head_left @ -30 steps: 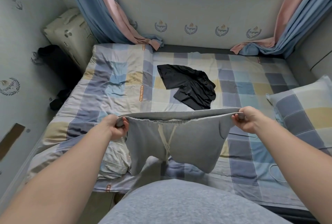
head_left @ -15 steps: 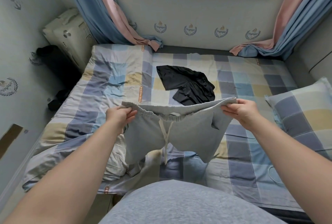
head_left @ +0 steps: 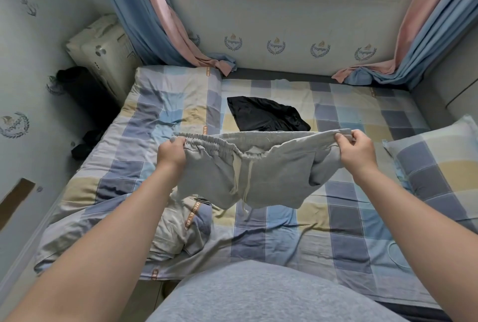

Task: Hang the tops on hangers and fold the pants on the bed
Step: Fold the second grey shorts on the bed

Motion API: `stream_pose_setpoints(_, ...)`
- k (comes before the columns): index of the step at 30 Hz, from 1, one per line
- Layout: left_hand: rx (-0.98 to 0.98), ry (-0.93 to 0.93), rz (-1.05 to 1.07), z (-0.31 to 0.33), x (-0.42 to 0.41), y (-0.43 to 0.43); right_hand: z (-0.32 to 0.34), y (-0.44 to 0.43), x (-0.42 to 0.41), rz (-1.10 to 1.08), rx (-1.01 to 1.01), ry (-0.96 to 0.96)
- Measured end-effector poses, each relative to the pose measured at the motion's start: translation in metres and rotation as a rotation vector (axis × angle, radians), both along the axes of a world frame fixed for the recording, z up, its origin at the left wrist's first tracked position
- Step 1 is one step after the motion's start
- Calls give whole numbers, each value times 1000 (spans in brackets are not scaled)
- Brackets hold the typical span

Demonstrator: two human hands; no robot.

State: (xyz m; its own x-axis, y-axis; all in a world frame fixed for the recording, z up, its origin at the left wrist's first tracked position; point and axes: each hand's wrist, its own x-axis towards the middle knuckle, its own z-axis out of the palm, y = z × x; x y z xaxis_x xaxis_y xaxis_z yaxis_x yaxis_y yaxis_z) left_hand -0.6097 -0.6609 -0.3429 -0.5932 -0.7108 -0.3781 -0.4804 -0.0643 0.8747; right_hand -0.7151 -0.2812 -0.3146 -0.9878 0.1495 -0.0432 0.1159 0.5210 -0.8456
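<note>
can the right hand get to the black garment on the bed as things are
Probably not yet: the right hand grips one end of the grey shorts by the waistband, the left hand the other. The black garment lies uncovered on the bed beyond them, so once that hand lets go the way looks free.

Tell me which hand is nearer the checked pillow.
Right. The right hand, gripping one end of the waistband of the grey shorts, is just left of the pillow; the left hand grips the other end, farther left across the shorts.
</note>
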Motion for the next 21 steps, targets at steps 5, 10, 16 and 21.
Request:
stream_pose_setpoints(5, 641, -14, 48, 6, -8, 16, 9, -25, 6, -39, -110, -89)
stream_pose_setpoints(10, 683, 133, -73, 32, -11, 60, 25, -57, 22, 128, -256, -221)
stream_pose_setpoints(16, 388, 169, -467, 64, 5, 113, 62, -87, 55, 488, -346, -224)
stream_pose_setpoints(21, 453, 311, -734, 83, 22, 121, 83, -91, 70, 648, -237, -78)
